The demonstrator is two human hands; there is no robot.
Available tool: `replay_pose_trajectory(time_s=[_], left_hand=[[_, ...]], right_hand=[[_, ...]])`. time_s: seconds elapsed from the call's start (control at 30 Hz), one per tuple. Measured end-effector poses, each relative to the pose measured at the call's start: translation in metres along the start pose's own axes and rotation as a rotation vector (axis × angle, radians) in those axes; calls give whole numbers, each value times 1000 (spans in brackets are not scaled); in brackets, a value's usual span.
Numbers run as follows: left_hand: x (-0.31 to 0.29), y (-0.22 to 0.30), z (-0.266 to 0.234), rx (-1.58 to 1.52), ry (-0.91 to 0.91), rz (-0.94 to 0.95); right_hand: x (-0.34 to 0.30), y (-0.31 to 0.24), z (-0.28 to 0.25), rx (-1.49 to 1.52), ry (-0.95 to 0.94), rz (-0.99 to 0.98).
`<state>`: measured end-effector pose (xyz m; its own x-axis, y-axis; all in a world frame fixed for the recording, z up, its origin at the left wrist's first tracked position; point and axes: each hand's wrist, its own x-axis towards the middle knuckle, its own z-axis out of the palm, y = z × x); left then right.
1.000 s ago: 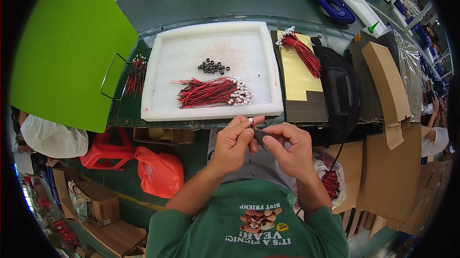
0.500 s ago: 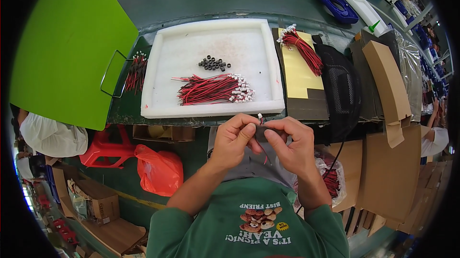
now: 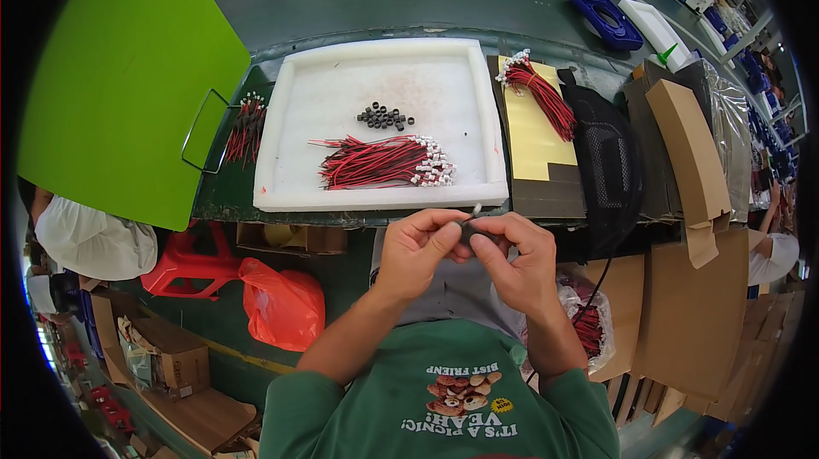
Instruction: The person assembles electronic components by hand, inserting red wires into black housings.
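Note:
My left hand (image 3: 416, 252) and my right hand (image 3: 520, 256) meet in front of the foam tray's near edge, thumbs and fingers pinched together. Between the fingertips is a wire lead, its small white connector (image 3: 478, 208) poking up, tilted and somewhat blurred. A dark piece shows at the fingertips, too covered to make out. Beyond, in the white foam tray (image 3: 281, 198), a bundle of red and black wire leads (image 3: 367, 162) lies with white connectors to the right. Several small black rings (image 3: 384, 115) sit in a pile behind the bundle.
Left of the tray lie more wire leads (image 3: 245, 130) beside a green panel (image 3: 119, 75). To the right are a tied wire bundle (image 3: 546, 101) on yellow card (image 3: 525, 148), a black mesh bag (image 3: 607, 152) and cardboard (image 3: 687, 139). An orange-red bag (image 3: 281, 305) stands below.
The white connector has gone from upright to tilted right. The wire tail that hung below my fingers no longer shows. Both hands stay close together in nearly the same place.

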<state>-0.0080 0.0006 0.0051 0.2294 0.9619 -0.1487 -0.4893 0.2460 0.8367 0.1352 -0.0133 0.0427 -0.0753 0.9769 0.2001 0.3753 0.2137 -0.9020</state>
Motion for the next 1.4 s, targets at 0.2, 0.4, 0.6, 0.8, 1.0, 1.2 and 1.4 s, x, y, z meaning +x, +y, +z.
replay_pose_trajectory(time_s=[0.2, 0.4, 0.6, 0.8, 1.0, 1.2, 1.4], left_hand=[[0, -4, -8, 9, -123, 120], [0, -9, -2, 62, -46, 139], [-1, -10, -2, 122, 39, 140], [-1, -14, -1, 71, 20, 112], [3, -17, -5, 18, 18, 120], [1, -17, -8, -67, -46, 31], [-3, -11, -5, -100, 0, 57]], right_hand=[[-1, 3, 0, 4, 8, -13], [-1, 4, 5, -54, 10, -67], [-3, 7, 3, -71, 16, -85], [-3, 3, 6, -68, 20, -110], [-2, 3, 7, -103, 72, -103], [-1, 5, 11, -97, 65, -88], [-1, 14, 11, 1, 50, -32]])
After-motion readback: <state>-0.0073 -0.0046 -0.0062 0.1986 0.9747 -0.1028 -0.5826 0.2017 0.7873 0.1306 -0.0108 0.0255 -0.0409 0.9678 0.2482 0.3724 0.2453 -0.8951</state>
